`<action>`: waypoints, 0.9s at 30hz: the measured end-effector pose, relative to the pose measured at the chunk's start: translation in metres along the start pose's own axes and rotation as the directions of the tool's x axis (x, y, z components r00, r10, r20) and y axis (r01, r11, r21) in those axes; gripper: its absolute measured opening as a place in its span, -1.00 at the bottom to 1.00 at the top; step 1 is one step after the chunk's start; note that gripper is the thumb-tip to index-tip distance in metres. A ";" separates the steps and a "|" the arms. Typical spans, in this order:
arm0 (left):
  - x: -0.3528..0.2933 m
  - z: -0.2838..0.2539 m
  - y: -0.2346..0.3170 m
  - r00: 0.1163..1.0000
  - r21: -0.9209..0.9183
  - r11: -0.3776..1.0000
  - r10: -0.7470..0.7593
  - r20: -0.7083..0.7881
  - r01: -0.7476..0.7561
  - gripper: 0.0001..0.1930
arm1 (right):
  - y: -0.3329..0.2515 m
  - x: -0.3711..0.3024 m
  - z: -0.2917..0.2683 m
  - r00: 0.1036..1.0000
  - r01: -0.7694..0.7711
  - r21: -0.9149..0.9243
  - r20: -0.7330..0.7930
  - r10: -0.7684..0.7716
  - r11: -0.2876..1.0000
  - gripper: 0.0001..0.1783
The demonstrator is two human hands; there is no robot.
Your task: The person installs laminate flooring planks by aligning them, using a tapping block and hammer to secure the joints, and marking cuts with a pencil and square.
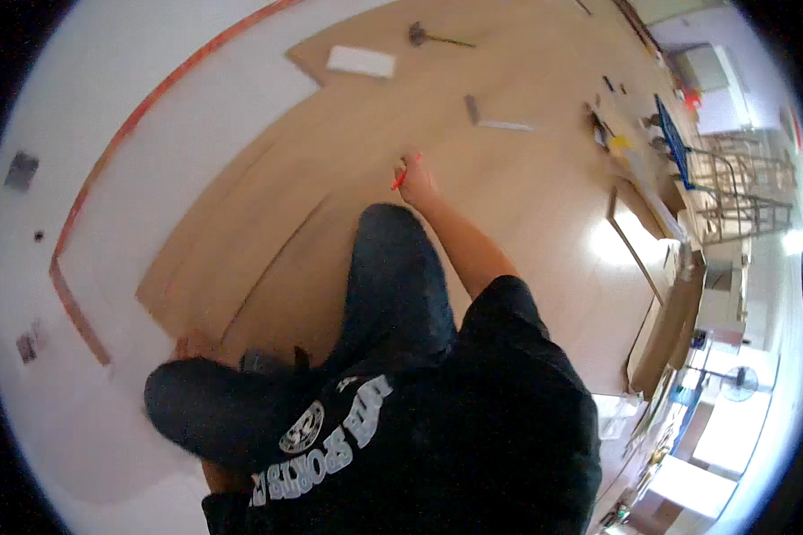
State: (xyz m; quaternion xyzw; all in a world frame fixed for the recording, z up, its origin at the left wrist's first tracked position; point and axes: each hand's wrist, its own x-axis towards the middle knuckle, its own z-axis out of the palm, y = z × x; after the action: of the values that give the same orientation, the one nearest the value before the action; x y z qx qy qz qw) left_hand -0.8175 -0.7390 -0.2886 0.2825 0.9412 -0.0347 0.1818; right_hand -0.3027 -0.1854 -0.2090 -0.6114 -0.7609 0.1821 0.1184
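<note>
My right hand is out past my raised right knee, over the wood-coloured boards. Its fingers are closed on a thin red pen. Low at the left, my left hand is down by the edge of the boards, beside my bent left knee. The knee covers most of that hand, and its fingers are too blurred to read. A dark seam runs across the boards between my hands. Beyond the right hand lies a try square with a pale blade.
A mallet and a white block lie farther off on the boards. An orange-red strip crosses the white surface at left. To the right are a blue trolley, metal frames, torn cardboard and a fan.
</note>
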 end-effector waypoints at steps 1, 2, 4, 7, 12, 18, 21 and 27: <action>-0.009 0.002 0.014 1.000 0.010 1.000 0.001 0.001 -0.001 -0.34 | 0.044 0.005 -0.005 0.996 0.031 -0.122 -0.083 -0.042 0.992 -0.50; -0.016 -0.003 0.024 1.000 0.038 0.999 -0.025 -0.009 0.026 -0.34 | 0.071 0.013 -0.014 0.991 -0.117 -0.089 -0.068 0.111 0.989 -0.46; -0.035 -0.014 0.047 0.998 0.075 0.996 -0.053 -0.032 0.055 -0.32 | 0.117 0.027 -0.031 0.918 -0.397 -0.024 -0.007 0.396 0.918 -0.36; -0.067 -0.006 0.117 0.999 0.079 0.996 -0.033 -0.024 0.035 -0.30 | 0.212 0.067 -0.075 0.883 -0.448 -0.223 -0.258 0.391 0.865 -0.35; -0.107 -0.038 0.162 0.999 0.100 0.995 -0.016 -0.052 0.021 -0.27 | 0.207 0.152 -0.079 0.796 -0.533 0.292 -0.144 0.588 0.794 -0.43; -0.121 -0.075 0.207 0.991 0.130 0.987 0.104 -0.082 -0.093 -0.22 | 0.288 0.173 -0.086 0.716 -0.523 0.670 0.011 0.698 0.526 -0.52; -0.103 -0.093 0.228 0.990 0.183 0.981 0.086 -0.114 -0.064 -0.20 | 0.277 0.109 -0.060 0.960 -0.264 -0.236 -0.153 0.233 0.935 -0.49; -0.047 -0.055 0.324 0.986 0.153 0.986 0.088 -0.143 -0.066 -0.15 | 0.282 0.080 -0.083 0.990 -0.025 -0.361 0.122 0.074 0.932 -0.36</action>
State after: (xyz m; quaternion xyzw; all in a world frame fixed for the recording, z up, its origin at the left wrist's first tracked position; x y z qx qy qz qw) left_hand -0.6222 -0.4825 -0.2083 0.3333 0.9354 -0.0761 0.0905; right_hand -0.0376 -0.0437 -0.2563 -0.6282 -0.7719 0.0836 -0.0511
